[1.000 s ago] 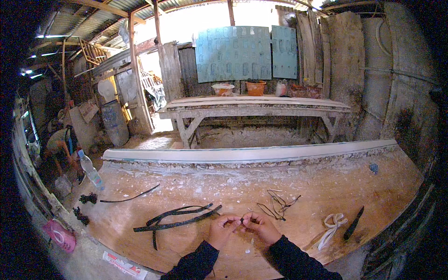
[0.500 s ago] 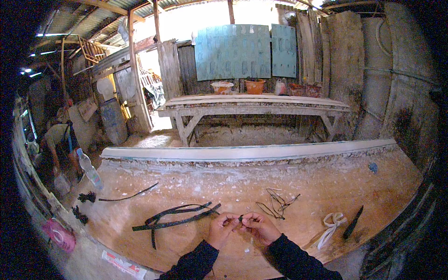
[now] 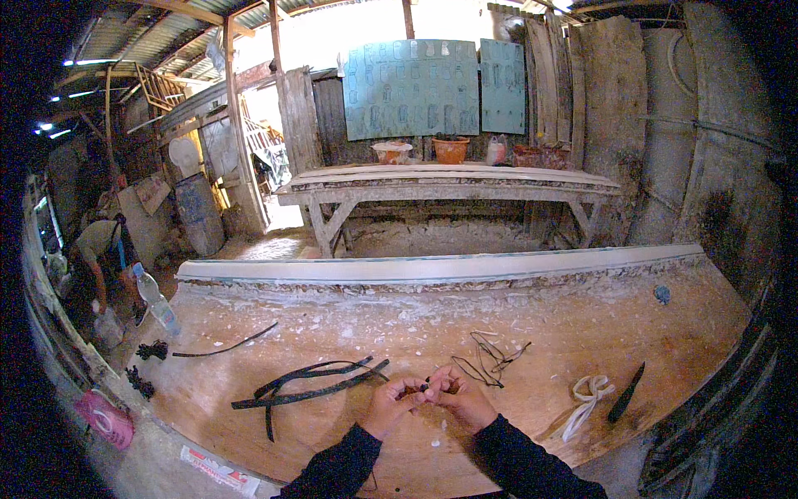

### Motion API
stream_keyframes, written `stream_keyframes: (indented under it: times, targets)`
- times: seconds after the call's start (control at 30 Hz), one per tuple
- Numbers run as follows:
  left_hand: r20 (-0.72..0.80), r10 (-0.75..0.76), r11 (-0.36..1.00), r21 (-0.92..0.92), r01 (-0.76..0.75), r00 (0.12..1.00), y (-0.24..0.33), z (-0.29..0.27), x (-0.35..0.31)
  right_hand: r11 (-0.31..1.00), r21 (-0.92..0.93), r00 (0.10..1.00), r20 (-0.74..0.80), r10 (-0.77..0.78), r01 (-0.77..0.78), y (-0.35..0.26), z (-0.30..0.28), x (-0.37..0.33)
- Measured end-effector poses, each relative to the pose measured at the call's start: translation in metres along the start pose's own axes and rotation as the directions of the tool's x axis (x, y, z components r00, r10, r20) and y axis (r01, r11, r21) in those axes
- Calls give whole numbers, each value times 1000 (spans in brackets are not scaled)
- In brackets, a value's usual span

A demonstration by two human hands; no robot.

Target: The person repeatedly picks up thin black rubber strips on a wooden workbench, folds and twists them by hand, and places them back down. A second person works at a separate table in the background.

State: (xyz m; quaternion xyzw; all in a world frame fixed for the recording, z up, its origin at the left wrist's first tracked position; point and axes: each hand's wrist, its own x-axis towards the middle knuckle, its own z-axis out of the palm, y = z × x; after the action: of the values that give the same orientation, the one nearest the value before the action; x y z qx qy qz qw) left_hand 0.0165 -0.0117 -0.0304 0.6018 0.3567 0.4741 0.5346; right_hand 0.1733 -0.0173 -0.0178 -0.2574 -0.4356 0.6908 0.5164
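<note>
Over the near middle of the wooden table, my left hand (image 3: pixel 394 406) and my right hand (image 3: pixel 464 402) meet, fingertips pinched together. Between them is a small black piece (image 3: pixel 426 385), mostly covered by the fingers; its kind is too small to make out. To the left of my left hand lie several flat black strips (image 3: pixel 287 385), crossing one another. Just beyond my right hand is a loose tangle of thin dark cords (image 3: pixel 492 363). A looped white strip (image 3: pixel 588 402) and a black pointed tool (image 3: pixel 627 394), perhaps a knife, lie farther right.
Two black bundles (image 3: pixel 152 350) and a thin black strip (image 3: pixel 224 343) lie at left, near a clear plastic bottle (image 3: pixel 155 299). A long white moulding (image 3: pixel 440 266) runs along the far edge. Behind stands a bench (image 3: pixel 457 194) with buckets. A person (image 3: pixel 104 258) bends over at far left.
My fingers have shifted slightly around the small black piece, and my right fingers are more raised. The view has moved a little. At far left, the person has shifted.
</note>
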Motion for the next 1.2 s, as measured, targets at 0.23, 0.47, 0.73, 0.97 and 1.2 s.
stream_keyframes:
  times: [0.23,0.47,0.73,0.97,1.2]
  targets:
    - [35,-101,966,-236,106,994,-5,-1,-1,995,-101,997,73,14,-6,-3,1,1]
    - [-4,-101,978,-183,99,995,6,0,-4,996,-87,995,96,22,-13,-5,2,0]
    - [-10,-176,971,-165,172,984,2,-2,0,994,-98,997,-57,-42,36,3,8,0]
    - [-63,-49,990,-132,40,997,-1,-7,0,955,-271,992,40,-117,124,9,-2,3]
    - [3,-7,985,-173,7,1000,7,-6,-1,987,-130,995,44,-91,96,-5,-3,0]
